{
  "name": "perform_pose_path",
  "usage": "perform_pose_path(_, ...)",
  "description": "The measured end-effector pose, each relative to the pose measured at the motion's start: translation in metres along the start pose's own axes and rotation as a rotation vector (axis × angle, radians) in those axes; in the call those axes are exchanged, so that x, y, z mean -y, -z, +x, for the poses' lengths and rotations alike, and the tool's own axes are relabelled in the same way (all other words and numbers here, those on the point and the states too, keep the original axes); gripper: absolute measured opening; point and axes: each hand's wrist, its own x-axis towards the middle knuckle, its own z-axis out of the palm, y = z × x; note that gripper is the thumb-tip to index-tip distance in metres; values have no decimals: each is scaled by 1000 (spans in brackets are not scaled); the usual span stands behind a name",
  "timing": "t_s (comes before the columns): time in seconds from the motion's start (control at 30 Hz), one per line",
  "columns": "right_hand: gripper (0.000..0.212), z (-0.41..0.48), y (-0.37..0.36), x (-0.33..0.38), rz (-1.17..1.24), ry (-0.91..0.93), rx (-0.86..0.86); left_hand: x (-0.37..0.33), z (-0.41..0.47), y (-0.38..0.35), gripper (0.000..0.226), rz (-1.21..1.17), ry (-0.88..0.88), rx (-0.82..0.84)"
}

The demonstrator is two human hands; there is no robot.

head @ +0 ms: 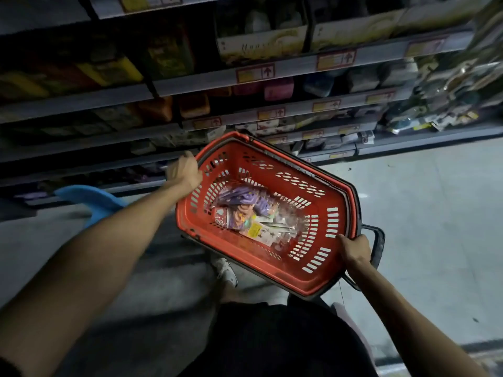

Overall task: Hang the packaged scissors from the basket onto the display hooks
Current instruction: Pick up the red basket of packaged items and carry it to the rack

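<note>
The left hand (185, 171) is closed over the far left corner of the red shopping basket (288, 159). Its back faces the camera and its fingers curl over the rim, out of sight. The right hand (355, 250) clamps the rim at the near right end, with the thumb laid along the inner edge and the other fingers wrapped underneath, hidden. Just beyond that hand, the black handle (378, 247) hangs folded down outside the basket.

The basket is held between the two hands above the grey floor (422, 213). Its long axis runs from upper left to lower right, and it is tilted so the open top faces the camera.

The packaged scissors (245, 213) lie loose in a small heap on the basket's bottom, nearer the left end. Purple handles show through clear packs, but which way the blades point cannot be told.

Behind the basket stand store shelves (272, 69) with price labels (255, 73). A blue object (89, 200) sits at the left, and a shoe (226, 270) shows under the basket.
</note>
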Motion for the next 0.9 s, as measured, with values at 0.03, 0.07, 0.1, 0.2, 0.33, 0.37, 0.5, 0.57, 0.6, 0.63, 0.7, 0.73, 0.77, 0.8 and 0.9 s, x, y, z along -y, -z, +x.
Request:
perform_pose_path(0.03, 37, -9, -6, -3, 13, -5, -17, 2, 7, 5, 56, -2, -29, -5)
perform_pose_path(0.07, 35, -20, -13, -7, 25, -16, -34, 6, 11, 8, 55, -13, -43, -5)
perform_pose_path(0.1, 33, -29, -21, -12, 35, -22, -43, 10, 15, 9, 54, -26, -52, -6)
perform_pose_path(0.2, 38, -53, -49, -29, 45, -71, -93, 21, 20, 8, 50, -36, -120, -29)
perform_pose_path(0.33, 40, -78, -77, -55, 46, -143, -128, 33, 16, 2, 55, -30, -310, -101)
perform_pose_path(0.37, 42, -83, -82, -60, 49, -159, -130, 37, 13, -2, 64, -25, -338, -114)
perform_pose_path(0.5, 47, -100, -95, -72, 56, -200, -140, 55, -20, -25, 85, -62, -343, -140)
perform_pose_path(0.57, 50, -109, -98, -70, 67, -203, -139, 68, -44, -39, 90, -116, -309, -188)
perform_pose_path(0.6, 50, -114, -100, -68, 73, -202, -137, 74, -58, -48, 93, -146, -273, -227)
perform_pose_path(0.63, 50, -116, -101, -66, 78, -202, -129, 79, -75, -56, 94, -185, -221, -269)
perform_pose_path(0.7, 49, -121, -101, -59, 106, -197, -113, 86, -117, -75, 95, -321, -94, -302)
perform_pose_path(0.73, 49, -125, -101, -57, 125, -199, -97, 85, -140, -85, 97, -445, -21, -288)
perform_pose_path(0.77, 48, -127, -101, -59, 152, -192, -79, 81, -163, -95, 100, -598, 58, -257)
perform_pose_path(0.8, 47, -131, -101, -59, 197, -194, -58, 73, -187, -98, 104, -763, 135, -213)
perform_pose_path(0.9, 57, -132, -105, -71, 305, -212, -9, 41, -247, -117, 109, -1148, 349, -41)
